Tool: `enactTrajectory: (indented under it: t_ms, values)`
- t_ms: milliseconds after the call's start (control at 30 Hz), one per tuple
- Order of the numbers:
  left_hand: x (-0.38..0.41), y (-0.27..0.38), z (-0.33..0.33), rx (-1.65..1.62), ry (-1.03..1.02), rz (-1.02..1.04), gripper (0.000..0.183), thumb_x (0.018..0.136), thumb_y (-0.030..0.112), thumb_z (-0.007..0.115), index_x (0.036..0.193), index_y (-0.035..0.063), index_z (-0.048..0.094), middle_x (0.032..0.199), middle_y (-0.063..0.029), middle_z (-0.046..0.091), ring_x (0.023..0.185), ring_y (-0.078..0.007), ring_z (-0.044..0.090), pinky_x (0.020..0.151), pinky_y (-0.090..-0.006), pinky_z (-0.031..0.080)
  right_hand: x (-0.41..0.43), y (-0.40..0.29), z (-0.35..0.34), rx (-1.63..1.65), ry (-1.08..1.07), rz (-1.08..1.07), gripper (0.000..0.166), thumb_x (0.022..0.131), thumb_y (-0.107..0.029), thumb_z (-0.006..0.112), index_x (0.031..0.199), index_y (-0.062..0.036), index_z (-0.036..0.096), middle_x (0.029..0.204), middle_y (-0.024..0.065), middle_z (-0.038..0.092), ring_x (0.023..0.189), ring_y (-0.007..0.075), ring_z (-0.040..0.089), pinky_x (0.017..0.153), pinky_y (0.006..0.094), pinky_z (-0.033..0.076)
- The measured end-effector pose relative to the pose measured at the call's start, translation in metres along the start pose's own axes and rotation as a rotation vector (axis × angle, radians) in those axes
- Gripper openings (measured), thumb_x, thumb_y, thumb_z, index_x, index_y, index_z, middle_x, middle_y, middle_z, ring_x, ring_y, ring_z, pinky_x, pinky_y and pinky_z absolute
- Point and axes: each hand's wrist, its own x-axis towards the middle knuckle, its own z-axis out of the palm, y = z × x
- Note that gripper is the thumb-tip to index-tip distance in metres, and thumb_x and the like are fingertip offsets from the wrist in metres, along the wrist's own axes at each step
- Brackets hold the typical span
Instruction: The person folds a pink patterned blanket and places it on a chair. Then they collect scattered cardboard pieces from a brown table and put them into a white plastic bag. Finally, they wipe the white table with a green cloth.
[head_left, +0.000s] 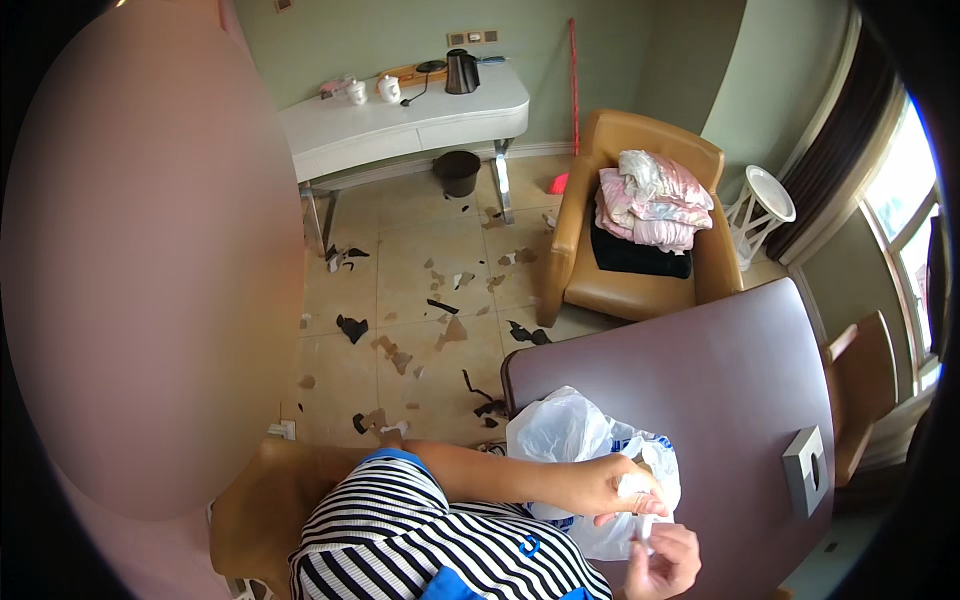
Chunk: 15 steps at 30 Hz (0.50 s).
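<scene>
My left hand (611, 484) reaches across from the left, over a crumpled translucent plastic bag (559, 427) with blue print. Its fingers are closed on a small white piece (634, 484), perhaps tissue or plastic; the exact kind cannot be told. Just below and to the right, my right hand (671, 559) pinches a narrow white part (644, 528) between thumb and fingers, close to the left fingertips. Whether both hold one piece cannot be told. The bag lies on a brown-purple tabletop (705, 367), partly hidden by my left forearm.
A grey tissue box (806, 472) is on the table's right. Beyond stand a tan armchair (630, 292) with folded pink bedding (660, 210), a white desk (405, 124) and a dark bin (457, 174). Torn scraps (352, 328) litter the tiled floor. A large blurred pinkish shape (150, 262) blocks the left.
</scene>
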Motion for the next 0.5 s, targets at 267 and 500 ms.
enactTrajectory:
  t_ms: [267, 500]
  values:
    - [-0.01, 0.002, -0.021, 0.117, 0.124, 0.193, 0.022, 0.071, 0.018, 0.067, 0.077, -0.0002, 0.055, 0.073, -0.0076, 0.057, 0.071, -0.0155, 0.055, 0.063, -0.0259, 0.042, 0.009, -0.002, 0.018, 0.074, -0.323, 0.188, 0.023, 0.065, 0.002, 0.069, 0.086, -0.0017, 0.061, 0.087, 0.0146, 0.062, 0.073, 0.0257, 0.062, 0.064, 0.0292, 0.049]
    - [-0.01, -0.005, -0.017, 0.219, -0.023, 0.368, 0.014, 0.068, 0.002, 0.06, 0.076, 0.0037, 0.049, 0.083, -0.0085, 0.047, 0.076, -0.0176, 0.05, 0.062, -0.0279, 0.04, -0.012, 0.044, 0.024, 0.116, 0.112, 0.078, 0.038, 0.067, 0.005, 0.053, 0.105, -0.0008, 0.049, 0.109, 0.0205, 0.049, 0.102, 0.0263, 0.05, 0.087, 0.0375, 0.04]
